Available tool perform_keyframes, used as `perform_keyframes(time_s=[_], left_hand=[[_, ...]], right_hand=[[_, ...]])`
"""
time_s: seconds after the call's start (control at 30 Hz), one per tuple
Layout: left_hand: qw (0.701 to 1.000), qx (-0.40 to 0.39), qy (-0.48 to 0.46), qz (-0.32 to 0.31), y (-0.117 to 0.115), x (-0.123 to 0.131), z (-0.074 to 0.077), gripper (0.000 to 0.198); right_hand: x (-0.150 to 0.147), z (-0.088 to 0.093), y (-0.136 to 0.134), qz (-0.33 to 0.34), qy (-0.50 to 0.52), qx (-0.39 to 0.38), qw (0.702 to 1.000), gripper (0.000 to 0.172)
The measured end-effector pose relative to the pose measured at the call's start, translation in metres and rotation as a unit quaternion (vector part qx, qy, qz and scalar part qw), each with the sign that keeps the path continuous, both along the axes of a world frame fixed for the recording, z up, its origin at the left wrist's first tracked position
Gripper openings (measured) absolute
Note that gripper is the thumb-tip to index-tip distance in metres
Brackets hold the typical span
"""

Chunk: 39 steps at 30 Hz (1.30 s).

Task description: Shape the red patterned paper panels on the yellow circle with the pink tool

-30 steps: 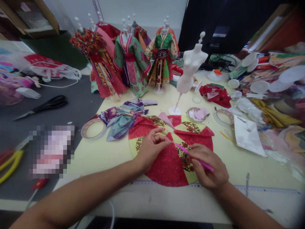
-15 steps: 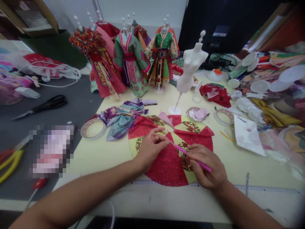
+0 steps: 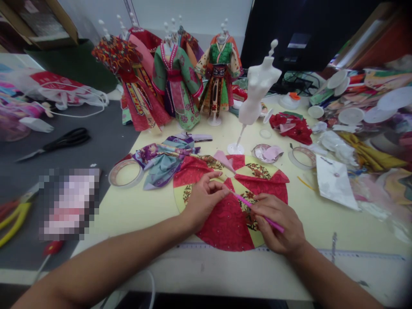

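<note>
A round fabric piece [image 3: 222,223] of red and yellow flowered wedges lies flat on the pale yellow table. My left hand [image 3: 202,199] rests on it near its centre, fingers curled and pinching the cloth at a wedge tip. My right hand [image 3: 280,225] grips a thin pink stick tool [image 3: 257,212] like a pen, its tip pointing at the spot beside my left fingertips. A bare white mannequin torso [image 3: 257,92] on a stand rises just behind the fabric.
Several dressed doll mannequins [image 3: 175,77] stand at the back. Tape rolls [image 3: 125,172] [image 3: 302,158], folded purple and teal cloth [image 3: 164,161], a red cloth [image 3: 291,126], black scissors [image 3: 61,141], yellow pliers [image 3: 14,221] and a ruler [image 3: 354,256] along the front edge lie around.
Almost nothing: my right hand and the pink tool shifted very slightly left toward my left fingertips. The left hand stayed put.
</note>
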<state>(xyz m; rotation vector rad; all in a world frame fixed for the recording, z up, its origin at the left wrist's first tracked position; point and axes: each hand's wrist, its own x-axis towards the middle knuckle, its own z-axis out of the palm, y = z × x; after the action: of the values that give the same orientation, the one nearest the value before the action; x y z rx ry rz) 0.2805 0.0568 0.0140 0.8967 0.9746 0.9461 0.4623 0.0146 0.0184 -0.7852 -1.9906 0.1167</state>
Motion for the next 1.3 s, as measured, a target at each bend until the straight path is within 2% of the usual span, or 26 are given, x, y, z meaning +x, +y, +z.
perform_keyframes(time_s=[0.33,0.5,0.63,0.83,0.93,1.13,1.3], left_hand=[[0.999,0.027,0.019,0.012,0.003,-0.001,0.001,0.042],[0.983,0.145,0.109,0.026,0.012,-0.007,0.009,0.041],[0.962,0.212,0.169,-0.027,0.017,-0.012,0.013,0.043],[0.953,0.235,0.168,-0.092,0.02,-0.015,0.0,0.052],[0.939,0.253,0.204,-0.109,0.021,-0.016,-0.005,0.055],[0.893,0.306,0.299,-0.138,0.019,-0.016,-0.01,0.058],[0.878,0.312,0.334,-0.141,0.02,-0.015,-0.014,0.059]], right_hand=[[0.0,-0.001,0.002,-0.006,-0.013,0.016,1.0,0.028],[-0.001,-0.005,0.003,-0.005,-0.022,0.005,1.0,0.029],[0.0,-0.009,0.003,0.001,-0.03,-0.014,0.999,0.029],[0.0,-0.012,0.005,-0.01,-0.032,-0.074,0.997,0.018],[0.0,-0.015,0.006,-0.018,-0.029,-0.074,0.997,0.019],[0.0,-0.021,0.009,-0.03,-0.059,-0.069,0.995,0.022],[-0.003,-0.023,0.01,-0.036,-0.06,-0.059,0.996,0.024]])
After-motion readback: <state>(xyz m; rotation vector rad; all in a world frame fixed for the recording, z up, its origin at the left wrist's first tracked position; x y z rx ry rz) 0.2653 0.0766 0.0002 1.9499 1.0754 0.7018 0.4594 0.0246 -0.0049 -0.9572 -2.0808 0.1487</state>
